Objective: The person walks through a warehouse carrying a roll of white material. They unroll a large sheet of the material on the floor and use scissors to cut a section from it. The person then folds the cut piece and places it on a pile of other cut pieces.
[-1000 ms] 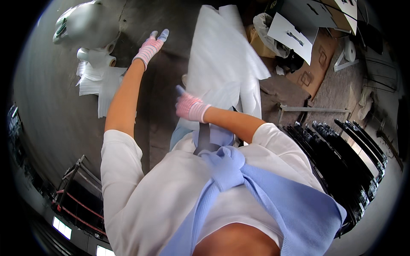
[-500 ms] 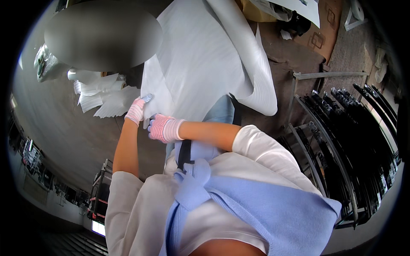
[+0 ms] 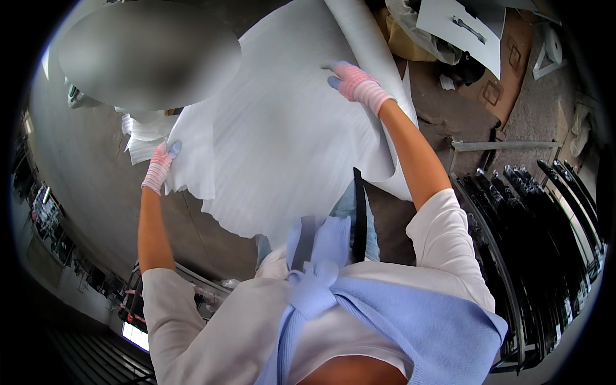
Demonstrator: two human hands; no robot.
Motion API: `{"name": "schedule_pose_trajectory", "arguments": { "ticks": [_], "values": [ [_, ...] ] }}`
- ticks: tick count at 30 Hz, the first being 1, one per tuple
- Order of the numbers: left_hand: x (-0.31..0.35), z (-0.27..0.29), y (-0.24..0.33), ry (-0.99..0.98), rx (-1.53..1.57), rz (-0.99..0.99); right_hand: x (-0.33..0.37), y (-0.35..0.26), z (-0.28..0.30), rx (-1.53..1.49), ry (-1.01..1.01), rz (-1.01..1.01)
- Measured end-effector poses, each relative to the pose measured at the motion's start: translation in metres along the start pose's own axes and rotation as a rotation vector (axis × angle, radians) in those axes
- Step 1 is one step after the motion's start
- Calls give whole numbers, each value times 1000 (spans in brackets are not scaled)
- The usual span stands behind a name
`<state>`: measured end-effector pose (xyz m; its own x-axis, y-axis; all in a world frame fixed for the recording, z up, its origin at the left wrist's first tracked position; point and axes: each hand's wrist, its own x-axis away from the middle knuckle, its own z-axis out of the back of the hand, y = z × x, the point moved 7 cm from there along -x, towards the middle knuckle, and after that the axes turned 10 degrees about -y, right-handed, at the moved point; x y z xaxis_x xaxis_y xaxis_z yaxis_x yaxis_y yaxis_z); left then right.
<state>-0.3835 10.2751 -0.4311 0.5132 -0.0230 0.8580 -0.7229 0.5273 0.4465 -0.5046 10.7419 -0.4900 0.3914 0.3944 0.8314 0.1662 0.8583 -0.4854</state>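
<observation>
A wide white foam sheet (image 3: 269, 135) with a torn near edge spreads out before me, its right side curling into a long roll (image 3: 369, 38). At the sheet's left edge, my left hand (image 3: 162, 165), in a pink-striped glove with blue-grey fingertips, pinches it with the thumb on top. My right hand (image 3: 359, 85), gloved alike, reaches far forward over the sheet beside the roll. Its fingers are stretched out, thumb apart, and it grips nothing; whether the fingertips touch the foam I cannot tell.
Torn white foam pieces (image 3: 142, 136) lie left of the sheet. On the right, a metal rack (image 3: 504, 146) holds several long black parts. A wrench-like tool (image 3: 468, 29) rests on a white board (image 3: 436, 16) at the far right. A blurred oval hides the upper left.
My right hand has swung from beside the left hand far forward and right, opening. My left hand has moved left with the sheet's edge, and the foam now lies spread wider.
</observation>
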Motion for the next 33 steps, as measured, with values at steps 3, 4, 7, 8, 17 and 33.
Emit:
{"name": "schedule_pose_trajectory", "arguments": {
  "ticks": [3,4,7,8,17,33],
  "values": [
    [7,14,2,40,-116,-100,-57,-54,29,284,144,48],
    [10,20,-6,67,-139,-150,-75,-75,38,331,180,82],
    [14,12,-7,-40,-22,-82,-143,-117,57,478,345,213],
    [18,11,-3,-27,-28,-71,-167,-127,60,531,405,266],
    [-22,5,-52,-203,-848,440,-296,-126,-2,712,-78,323],
    [-307,-82,109,81,-342,51,-277,-147,5,632,-142,409]
  ]
}}
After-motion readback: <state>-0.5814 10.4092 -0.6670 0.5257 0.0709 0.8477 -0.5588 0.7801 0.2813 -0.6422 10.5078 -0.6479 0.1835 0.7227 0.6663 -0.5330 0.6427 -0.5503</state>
